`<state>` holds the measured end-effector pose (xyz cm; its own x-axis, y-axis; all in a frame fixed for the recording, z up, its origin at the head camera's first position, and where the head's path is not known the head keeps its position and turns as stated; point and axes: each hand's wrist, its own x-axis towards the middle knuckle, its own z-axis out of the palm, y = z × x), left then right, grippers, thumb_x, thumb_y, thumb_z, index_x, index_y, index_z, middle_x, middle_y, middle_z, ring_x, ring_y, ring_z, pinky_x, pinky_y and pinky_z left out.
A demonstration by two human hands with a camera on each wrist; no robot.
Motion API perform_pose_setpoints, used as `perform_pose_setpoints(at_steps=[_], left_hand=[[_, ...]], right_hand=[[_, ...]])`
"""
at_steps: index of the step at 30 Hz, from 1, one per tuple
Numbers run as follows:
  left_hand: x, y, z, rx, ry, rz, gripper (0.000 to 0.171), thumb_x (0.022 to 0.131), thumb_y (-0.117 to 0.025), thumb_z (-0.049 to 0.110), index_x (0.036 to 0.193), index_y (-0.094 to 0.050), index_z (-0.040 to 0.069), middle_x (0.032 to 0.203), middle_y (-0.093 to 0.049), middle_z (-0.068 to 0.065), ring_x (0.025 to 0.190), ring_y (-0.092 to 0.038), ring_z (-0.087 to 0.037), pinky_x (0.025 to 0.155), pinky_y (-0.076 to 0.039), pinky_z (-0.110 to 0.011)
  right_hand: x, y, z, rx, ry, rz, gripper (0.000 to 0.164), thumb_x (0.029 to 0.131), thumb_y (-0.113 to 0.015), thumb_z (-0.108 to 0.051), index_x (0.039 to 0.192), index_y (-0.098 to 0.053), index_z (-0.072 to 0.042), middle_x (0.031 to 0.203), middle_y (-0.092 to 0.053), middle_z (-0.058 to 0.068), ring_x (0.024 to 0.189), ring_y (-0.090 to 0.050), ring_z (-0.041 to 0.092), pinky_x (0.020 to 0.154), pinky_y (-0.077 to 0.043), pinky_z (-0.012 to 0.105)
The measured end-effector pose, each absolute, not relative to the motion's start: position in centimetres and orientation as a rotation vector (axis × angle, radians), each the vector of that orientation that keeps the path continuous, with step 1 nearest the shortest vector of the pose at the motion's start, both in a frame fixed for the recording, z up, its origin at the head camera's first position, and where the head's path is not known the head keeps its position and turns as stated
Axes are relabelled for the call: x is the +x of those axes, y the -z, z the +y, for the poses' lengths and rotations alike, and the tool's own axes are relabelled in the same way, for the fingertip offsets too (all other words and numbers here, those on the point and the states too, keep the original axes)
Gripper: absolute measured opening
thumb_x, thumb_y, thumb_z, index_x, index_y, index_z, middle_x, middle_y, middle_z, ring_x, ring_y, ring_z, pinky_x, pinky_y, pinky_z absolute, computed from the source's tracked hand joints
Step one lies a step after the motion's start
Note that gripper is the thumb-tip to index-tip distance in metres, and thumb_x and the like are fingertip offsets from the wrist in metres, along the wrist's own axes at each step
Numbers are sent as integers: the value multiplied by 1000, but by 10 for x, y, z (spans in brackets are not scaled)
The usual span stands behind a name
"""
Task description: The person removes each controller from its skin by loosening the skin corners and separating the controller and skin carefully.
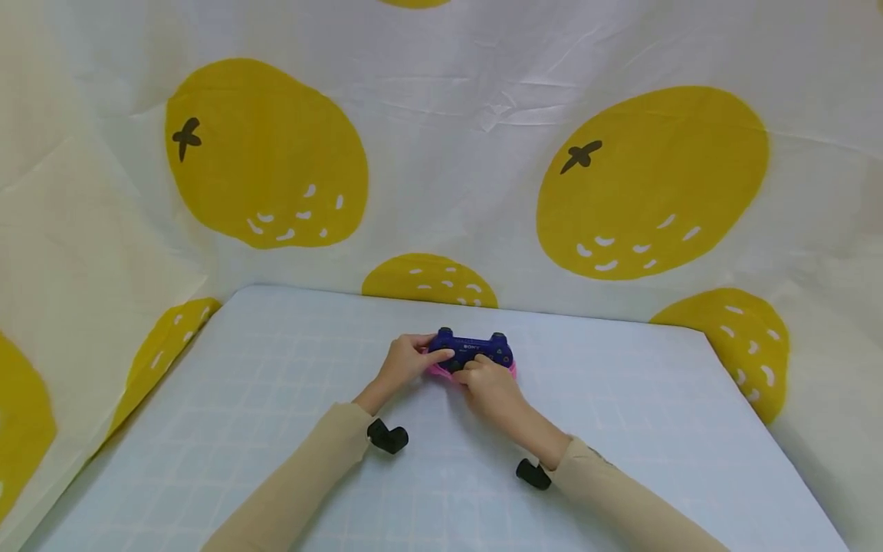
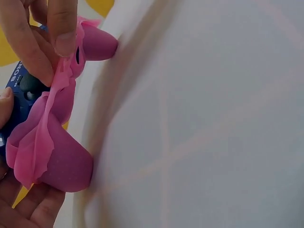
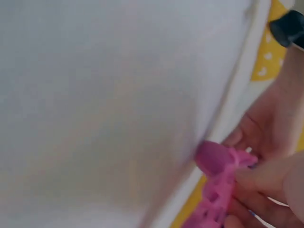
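A dark blue Sony game controller [image 1: 476, 346] is held over the far middle of the table, its face toward me. Around its lower side and both handles sits a pink silicone cover [image 2: 66, 166], its rim folded and bunched in the left wrist view. My left hand [image 1: 400, 368] grips the controller's left end, thumb on the face and fingers behind. My right hand [image 1: 491, 389] pinches the cover's rim at the middle, close to the thumbsticks. In the right wrist view, the cover [image 3: 216, 159] shows cutouts along its edge beside the fingers.
A pale blue checked cloth covers the table [image 1: 276, 475]. Behind it hangs a white curtain [image 1: 455, 153] printed with large yellow fruit. Black wrist camera mounts [image 1: 388, 437] stick out from both sleeves, close above the tabletop.
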<state>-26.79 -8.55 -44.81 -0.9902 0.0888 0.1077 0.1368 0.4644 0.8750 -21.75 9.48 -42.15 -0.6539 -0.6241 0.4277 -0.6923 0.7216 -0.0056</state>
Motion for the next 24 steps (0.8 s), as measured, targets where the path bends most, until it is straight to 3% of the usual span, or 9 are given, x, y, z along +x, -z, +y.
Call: perform_pose_setpoints(at_steps=[4,8,11,15,19,24], left_hand=[[-266,451,-87,-203,1617,-2658,50,79,-78,34,120,-68,7,105,-72,-10,80,-54,-15,62,-44,-19],[-266,451,-89,-251,1602,-2669,53,82,-75,36,125,-64,7,111,-71,-10,84,-57,-15,71,-53,-22],[-267,451,-92,-326,1567,-2692,55,86,-71,35,130,-59,5,116,-69,-11,88,-57,-15,78,-54,-25],[-266,453,-96,-372,1567,-2735,56,88,-70,29,136,-54,6,118,-67,-11,90,-54,-16,75,-48,-24],[-262,452,-98,-347,1609,-2764,58,88,-70,27,139,-51,8,127,-64,-11,95,-57,-18,79,-51,-26],[-255,447,-97,-279,1613,-2771,55,87,-71,29,134,-55,4,129,-61,-14,110,-61,-25,94,-52,-39]], right_hand=[[-213,411,102,1079,-355,-2622,9,80,-74,-8,89,-77,-11,84,-74,1,79,-62,19,77,-53,32],[-220,395,117,1050,-658,-2770,10,85,-70,-13,92,-76,-9,83,-73,1,71,-60,12,66,-52,25],[-234,384,141,871,-994,-2863,14,90,-67,-18,96,-75,-8,83,-73,2,69,-61,12,62,-50,22],[-249,378,173,582,-1288,-2870,24,94,-61,-24,105,-71,-5,89,-73,12,79,-68,26,67,-55,31],[-253,387,189,336,-1484,-2901,38,96,-58,-32,118,-64,-2,107,-69,21,88,-68,30,74,-57,35],[-251,406,187,81,-1705,-2996,63,95,-53,-47,134,-50,2,126,-60,23,103,-67,30,82,-57,34]])
